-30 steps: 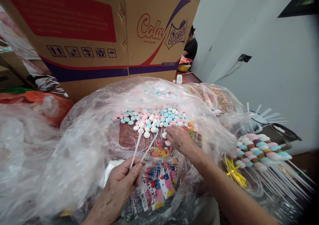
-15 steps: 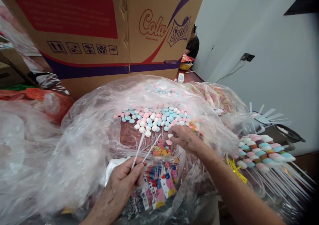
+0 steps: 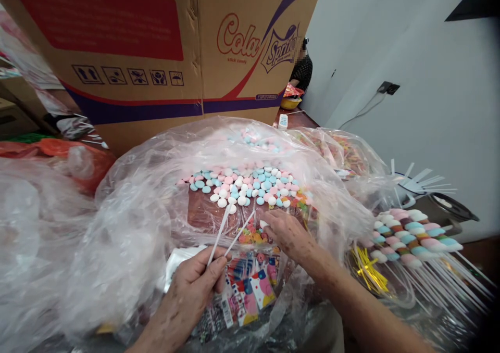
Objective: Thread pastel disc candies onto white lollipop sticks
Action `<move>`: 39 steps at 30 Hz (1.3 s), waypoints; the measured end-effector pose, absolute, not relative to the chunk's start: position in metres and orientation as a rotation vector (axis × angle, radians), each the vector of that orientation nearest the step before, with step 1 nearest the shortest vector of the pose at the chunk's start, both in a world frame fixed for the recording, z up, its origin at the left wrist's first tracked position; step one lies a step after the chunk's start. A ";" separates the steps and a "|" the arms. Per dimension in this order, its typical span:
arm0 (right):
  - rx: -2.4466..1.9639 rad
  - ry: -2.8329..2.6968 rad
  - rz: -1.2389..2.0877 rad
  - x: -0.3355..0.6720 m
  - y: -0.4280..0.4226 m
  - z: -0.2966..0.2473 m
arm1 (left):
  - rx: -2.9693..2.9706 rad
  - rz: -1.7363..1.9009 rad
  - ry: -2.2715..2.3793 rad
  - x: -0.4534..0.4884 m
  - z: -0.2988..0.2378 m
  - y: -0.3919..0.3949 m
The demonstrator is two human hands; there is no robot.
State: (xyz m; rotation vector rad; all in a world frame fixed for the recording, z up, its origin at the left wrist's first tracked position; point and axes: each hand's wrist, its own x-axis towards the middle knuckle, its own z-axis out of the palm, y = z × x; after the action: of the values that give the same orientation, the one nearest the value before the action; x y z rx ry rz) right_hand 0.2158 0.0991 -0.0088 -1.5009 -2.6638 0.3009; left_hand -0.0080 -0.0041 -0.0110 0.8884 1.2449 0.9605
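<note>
Sticks (image 3: 219,233) angled up-right twd candies (image 3: 242,186), L fingers (image 3: 211,269) pinching them, R fingers (image 3: 275,223) gripping candy (image 3: 264,224)

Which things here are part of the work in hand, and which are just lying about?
In hand: left hand gripping two thin white plastic sticks; right hand pinching a small white candy disc; pile of pink, blue and white candy discs.
Lying about: brown cardboard box; row of candy-threaded sticks; shiny yellow strips.

Premises appear to be a small candy-packing workroom. Evidence: a large "Cola" stick-candy shipping carton (image 3: 156,51), bulk plastic bags of loose sweets (image 3: 242,184), and finished candy skewers (image 3: 414,238) stacked alongside.
</note>
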 end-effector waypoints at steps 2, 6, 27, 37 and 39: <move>-1.461 -2.616 0.276 0.217 0.099 -0.013 | 0.880 0.960 1.240 -0.007 -0.011 -0.004; -1.449 -2.420 0.219 0.218 0.103 -0.019 | 0.872 0.974 1.228 -0.007 -0.013 -0.003; -1.246 -1.272 1.348 0.207 0.100 -0.014 | 1.233 0.845 1.374 -0.007 -0.010 0.000; -1.015 -0.825 1.637 0.197 0.090 0.003 | 1.357 0.710 1.457 -0.007 -0.010 0.004; -1.015 -0.824 1.634 0.197 0.090 0.002 | 1.365 0.700 1.459 -0.006 -0.009 0.004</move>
State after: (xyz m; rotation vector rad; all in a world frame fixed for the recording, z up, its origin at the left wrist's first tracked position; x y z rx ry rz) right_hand 0.1972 0.0902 0.0025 -1.0150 -0.8242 1.6337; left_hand -0.0064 0.0043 -0.0088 1.3650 1.4591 0.7004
